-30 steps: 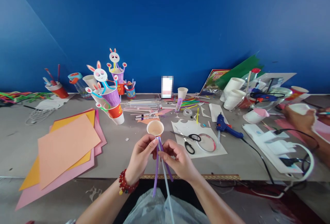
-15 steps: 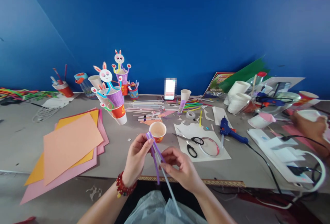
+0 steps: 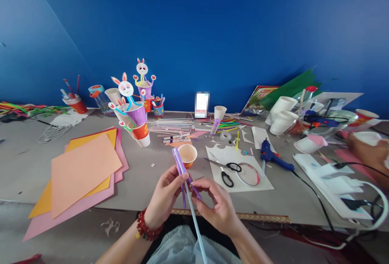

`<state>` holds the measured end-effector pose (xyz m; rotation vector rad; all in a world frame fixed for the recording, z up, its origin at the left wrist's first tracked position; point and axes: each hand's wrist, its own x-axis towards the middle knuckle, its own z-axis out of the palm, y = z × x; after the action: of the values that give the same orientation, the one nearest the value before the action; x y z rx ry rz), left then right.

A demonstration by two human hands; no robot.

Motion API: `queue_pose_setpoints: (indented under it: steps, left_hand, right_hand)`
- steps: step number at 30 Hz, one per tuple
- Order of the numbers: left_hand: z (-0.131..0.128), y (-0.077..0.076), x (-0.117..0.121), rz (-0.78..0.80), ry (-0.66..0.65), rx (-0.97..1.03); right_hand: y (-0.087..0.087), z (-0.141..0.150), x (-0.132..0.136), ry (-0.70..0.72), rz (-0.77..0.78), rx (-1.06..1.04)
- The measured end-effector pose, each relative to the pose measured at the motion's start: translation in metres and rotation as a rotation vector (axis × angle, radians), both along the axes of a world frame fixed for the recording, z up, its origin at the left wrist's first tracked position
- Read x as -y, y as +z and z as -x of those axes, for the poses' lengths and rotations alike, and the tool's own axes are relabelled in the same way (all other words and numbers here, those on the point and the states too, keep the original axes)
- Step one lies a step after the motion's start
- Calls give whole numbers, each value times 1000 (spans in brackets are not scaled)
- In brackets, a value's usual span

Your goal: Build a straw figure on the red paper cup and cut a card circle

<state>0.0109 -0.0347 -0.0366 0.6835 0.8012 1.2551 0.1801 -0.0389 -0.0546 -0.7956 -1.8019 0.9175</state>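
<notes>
My left hand (image 3: pixel 168 191), with a red bead bracelet at the wrist, pinches two narrow purple straws (image 3: pixel 178 159) together with a long pale straw (image 3: pixel 196 223). Their upper ends meet just left of a red paper cup (image 3: pixel 187 156) with a white inside; lower down, the purple pieces spread apart. My right hand (image 3: pixel 214 203) has its thumb and forefinger closed round the lower end of the right purple straw. The pale straw slants down over my lap. Scissors (image 3: pixel 227 179) lie on a cut white sheet (image 3: pixel 255 185) to the right, beside a tape roll (image 3: pixel 249 173).
Coloured paper sheets (image 3: pixel 86 167) lie left, with rabbit cup figures (image 3: pixel 136 114) behind them. A blue glue gun (image 3: pixel 275 156) and a white power strip (image 3: pixel 331 187) with cables are on the right. Another person's hand (image 3: pixel 366 156) shows at the far right.
My left hand has slid down the straws, so more of their upper ends sticks out above my fingers. My right hand has moved slightly down, and the pale straw reaches lower.
</notes>
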Motion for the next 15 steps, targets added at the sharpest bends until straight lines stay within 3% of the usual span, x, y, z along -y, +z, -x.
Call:
queue_pose_setpoints:
  steps: [3, 15]
  left_hand:
    - [-1, 2, 1, 4, -17, 31]
    - [-2, -1, 1, -51, 5, -128]
  right_hand:
    - [-1, -1, -3, 34, -85, -11]
    - [2, -1, -15, -56, -256, -35]
